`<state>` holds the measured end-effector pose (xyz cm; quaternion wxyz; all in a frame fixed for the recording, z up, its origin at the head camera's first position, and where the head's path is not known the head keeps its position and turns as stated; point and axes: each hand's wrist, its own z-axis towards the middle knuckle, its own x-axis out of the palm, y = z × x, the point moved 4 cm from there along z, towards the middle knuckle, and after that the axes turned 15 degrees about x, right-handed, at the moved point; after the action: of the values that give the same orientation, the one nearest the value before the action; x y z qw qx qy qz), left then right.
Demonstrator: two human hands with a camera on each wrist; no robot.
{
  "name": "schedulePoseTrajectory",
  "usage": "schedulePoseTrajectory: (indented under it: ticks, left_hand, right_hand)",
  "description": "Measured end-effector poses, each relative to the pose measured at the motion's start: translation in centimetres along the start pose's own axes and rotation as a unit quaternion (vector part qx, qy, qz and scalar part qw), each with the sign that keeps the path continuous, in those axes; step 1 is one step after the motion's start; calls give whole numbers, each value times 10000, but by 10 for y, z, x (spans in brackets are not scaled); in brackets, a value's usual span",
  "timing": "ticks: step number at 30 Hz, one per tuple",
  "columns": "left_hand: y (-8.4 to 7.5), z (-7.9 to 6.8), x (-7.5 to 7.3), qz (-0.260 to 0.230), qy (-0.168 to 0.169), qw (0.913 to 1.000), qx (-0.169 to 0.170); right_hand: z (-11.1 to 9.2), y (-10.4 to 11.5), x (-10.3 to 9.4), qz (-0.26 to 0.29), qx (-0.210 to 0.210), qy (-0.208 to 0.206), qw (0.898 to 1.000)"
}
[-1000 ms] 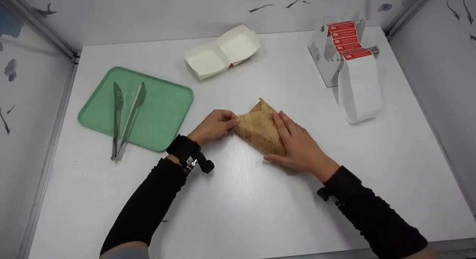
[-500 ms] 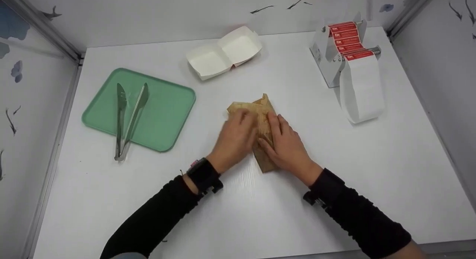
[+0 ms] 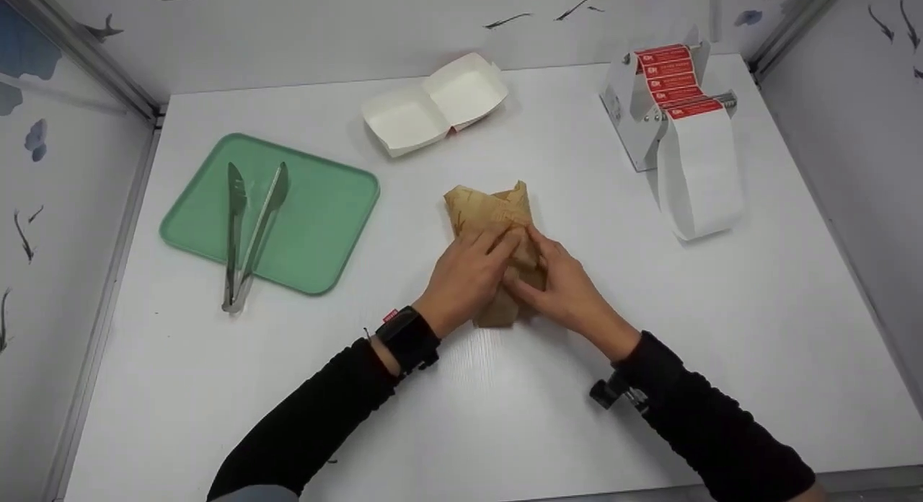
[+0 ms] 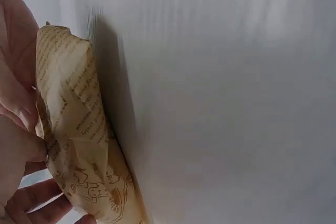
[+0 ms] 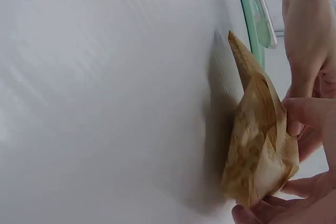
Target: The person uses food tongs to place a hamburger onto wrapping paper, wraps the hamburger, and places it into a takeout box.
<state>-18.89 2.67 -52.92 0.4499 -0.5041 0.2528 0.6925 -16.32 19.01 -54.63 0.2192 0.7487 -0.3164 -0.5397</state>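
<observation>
A parcel wrapped in printed brown paper (image 3: 477,205) lies at the middle of the table, with its folded ends pointing to the back. My left hand (image 3: 467,278) grips its left side, fingers curled over the top. From the right, my right hand (image 3: 573,289) holds it, thumb on the near side and fingers around the far right edge. Close up in the left wrist view, the parcel (image 4: 79,108) shows lettering and line drawings. What is inside the paper is hidden. In the right wrist view, the parcel (image 5: 254,145) has a pointed loose end.
On the left lies a green tray (image 3: 328,199) with metal tongs (image 3: 232,235) across it. An open white carton (image 3: 404,120) stands at the back. A label dispenser (image 3: 627,112) with a roll of red labels (image 3: 669,73) stands at the back right.
The left hand has moved right, from the parcel's left corner onto its top. The parcel has turned to lie more lengthwise and looks narrower. The right hand has shifted slightly and stays on it.
</observation>
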Motion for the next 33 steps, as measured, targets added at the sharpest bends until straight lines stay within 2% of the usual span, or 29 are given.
schedulePoseTrajectory:
  ticks: [7, 12, 17, 22, 25, 28, 31, 33]
  left_hand:
    - [12, -2, -10, -263, 56, 9996, 37]
    - [12, -1, -8, -283, -55, 9994, -207]
    - [13, -1, -4, 22, -125, 9989, -453]
    - [13, -2, -2, 367, -173, 9988, -279]
    - [14, -2, -2, 482, -336, 9982, -153]
    - [16, -2, -2, 396, -480, 9980, -110]
    - [19, -4, -1, 269, -485, 9984, -100]
    - [20, -4, -1, 258, -452, 9986, -45]
  right_hand:
    - [-10, -2, 1, 24, -580, 147, 9982]
    - [-12, -5, 5, 211, -727, 163, 9970]
    - [-12, -6, 6, 70, -946, 231, 9952]
    - [-11, -8, 0, -173, -1122, 351, 9929]
    - [-9, -12, -15, -158, -1182, 439, 9919]
    - [-4, -17, -47, -128, -1055, 273, 9940]
    - [4, -22, -92, -125, -804, -424, 9958]
    - [10, -28, -126, -123, -697, -1113, 9913]
